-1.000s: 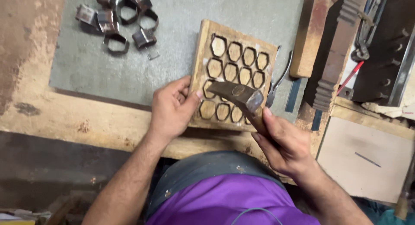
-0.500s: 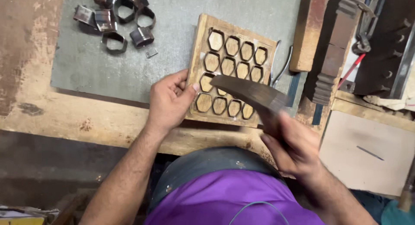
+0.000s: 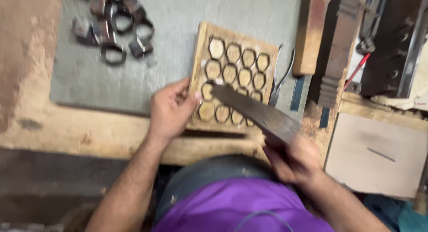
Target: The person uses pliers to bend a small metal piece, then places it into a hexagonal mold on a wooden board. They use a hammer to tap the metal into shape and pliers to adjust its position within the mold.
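While the blade hangs over the block, here is how things stand.

Left hand: the left hand (image 3: 171, 109) lies spread on the near left edge of the wooden block (image 3: 203, 45), fingers apart, the thumb tip beside one of the hexagonal cells; it grips nothing, only presses.

Right hand: the right hand (image 3: 294, 160) is clenched on the handle of the flat metal tool (image 3: 254, 109), blurred by motion.

Block: it sits at the right edge of the grey slab (image 3: 178, 36), its near side over the worktop's front edge.

Tool tip: over the left-hand cells, just beside the thumb; touching or not, cannot tell.

Doing it well: he likely needs short, square blows, thumb kept back, block pinned flat.

Elsewhere: loose metal rings (image 3: 113, 29) lie at the slab's far left corner.
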